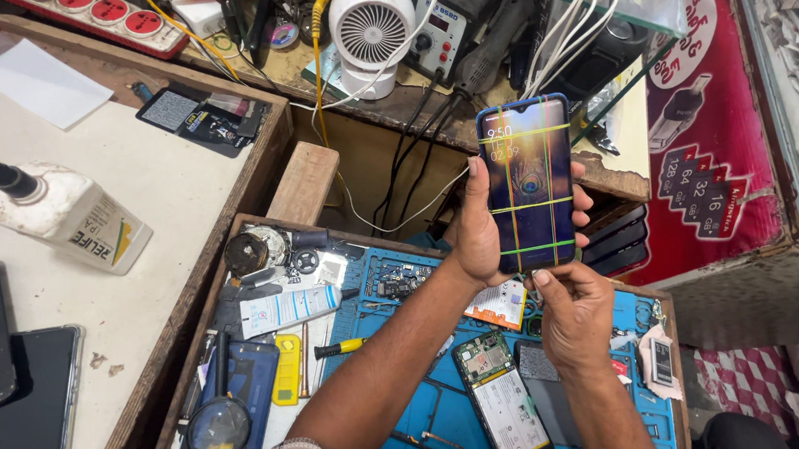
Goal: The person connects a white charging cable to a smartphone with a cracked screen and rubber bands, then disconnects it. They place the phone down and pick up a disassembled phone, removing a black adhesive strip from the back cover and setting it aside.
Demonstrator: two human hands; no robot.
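My left hand (473, 232) grips a blue-edged smartphone (529, 179) upright, above the drawer. Its screen is lit and crossed by green and yellow lines. My right hand (576, 310) sits just below the phone, its thumb tip touching the bottom edge of the screen. Under both hands lies an opened phone (501, 399) with its board and battery showing, on a blue work mat (419, 444).
The wooden drawer (255, 223) holds a magnifying glass (218, 425), a yellow tool (286, 369), a small screwdriver (338, 348) and loose parts. On the white table at left lie a squeeze bottle (66, 213) and two dark phones (21, 416). A small white fan (371, 30) and a soldering station (445, 28) stand behind.
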